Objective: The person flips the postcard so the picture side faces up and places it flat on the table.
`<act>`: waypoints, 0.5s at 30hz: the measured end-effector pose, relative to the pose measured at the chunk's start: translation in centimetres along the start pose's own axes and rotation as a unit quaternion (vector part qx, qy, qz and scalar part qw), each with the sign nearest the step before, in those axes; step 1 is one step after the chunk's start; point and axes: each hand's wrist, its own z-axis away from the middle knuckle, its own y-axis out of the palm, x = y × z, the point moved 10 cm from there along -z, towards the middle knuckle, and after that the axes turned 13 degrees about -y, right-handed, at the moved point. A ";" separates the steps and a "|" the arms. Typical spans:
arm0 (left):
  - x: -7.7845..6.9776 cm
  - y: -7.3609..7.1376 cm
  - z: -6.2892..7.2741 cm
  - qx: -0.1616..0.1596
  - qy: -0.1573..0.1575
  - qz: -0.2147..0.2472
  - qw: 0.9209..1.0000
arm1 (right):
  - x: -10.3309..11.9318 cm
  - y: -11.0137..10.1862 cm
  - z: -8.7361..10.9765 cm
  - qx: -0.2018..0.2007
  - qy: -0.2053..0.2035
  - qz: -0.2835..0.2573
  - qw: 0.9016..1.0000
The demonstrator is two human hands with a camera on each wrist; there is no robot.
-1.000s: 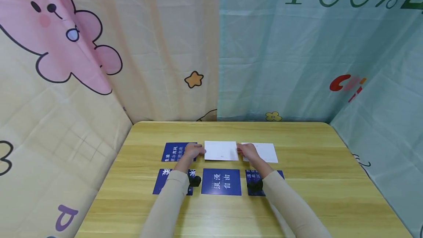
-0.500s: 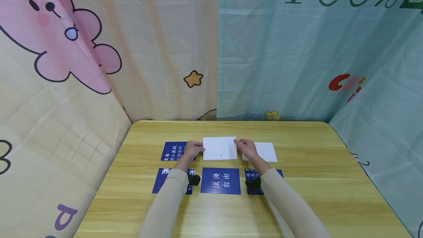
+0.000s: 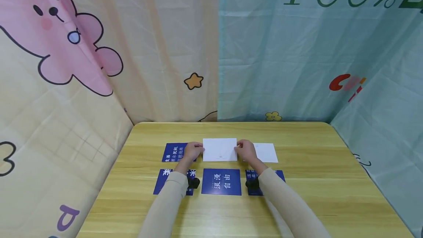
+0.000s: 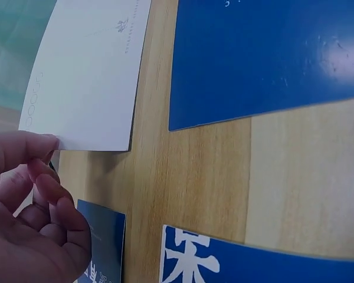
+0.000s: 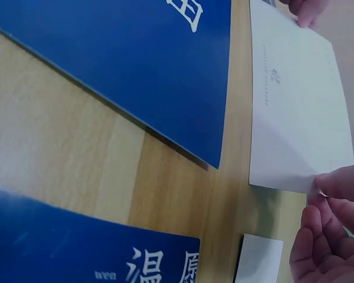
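Between both hands is a white postcard [image 3: 220, 150], its pale side with faint printing facing up. The left hand [image 3: 193, 151] pinches its left edge between thumb and forefinger, the other fingers curled, as the left wrist view shows. At the opposite edge, the right hand [image 3: 246, 151] pinches a corner, with its fingertips [image 5: 325, 181] at the card's border. A shadow falls on the wood beneath the postcard in both wrist views. Just in front of it lies a blue card [image 3: 221, 181] with white characters.
Another white card [image 3: 266, 152] lies behind the right hand. A blue card [image 3: 172, 152] is partly covered by the left hand. Two more blue cards, left [image 3: 161, 183] and right [image 3: 279, 175], lie under the forearms. The wooden table [image 3: 314, 179] meets printed curtains [image 3: 274, 61] behind.
Both hands have raised the white postcard slightly from where it lay in the back row, and its far edge has tipped up a little. The other cards have stayed in place.
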 end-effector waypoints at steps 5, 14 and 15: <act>0.0 0.4 0.1 0.021 -0.001 0.025 0.999 | -0.6 0.6 0.0 0.005 0.017 -0.004 1.000; -0.1 0.8 0.2 0.078 -0.015 0.113 0.990 | -1.2 1.0 -0.1 0.008 0.024 -0.100 0.995; 0.1 0.8 0.1 0.082 -0.021 0.117 0.989 | -1.3 1.1 -0.1 0.009 0.029 -0.121 0.992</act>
